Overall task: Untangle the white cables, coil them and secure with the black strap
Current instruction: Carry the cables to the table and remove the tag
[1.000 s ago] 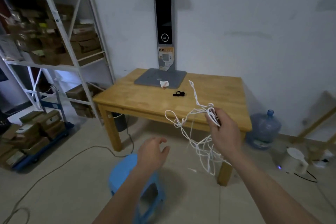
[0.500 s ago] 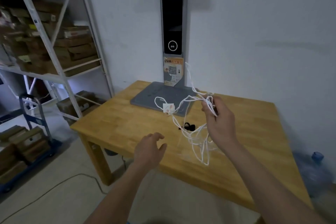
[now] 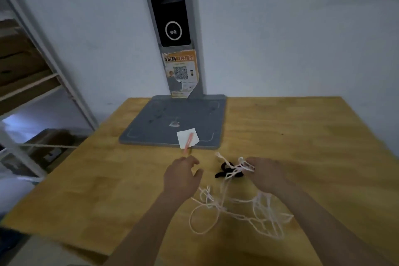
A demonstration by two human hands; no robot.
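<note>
Right hand (image 3: 266, 174) grips a bunch of tangled white cables (image 3: 235, 205) over the wooden surface (image 3: 86, 190) | loops trail toward its near edge | black strap (image 3: 226, 171) lies mid-surface, just beside that grip | left hand (image 3: 180, 176) hovers nearby, fingers relaxed, holding nothing | grey scanner stand (image 3: 172, 123) at far edge
</note>
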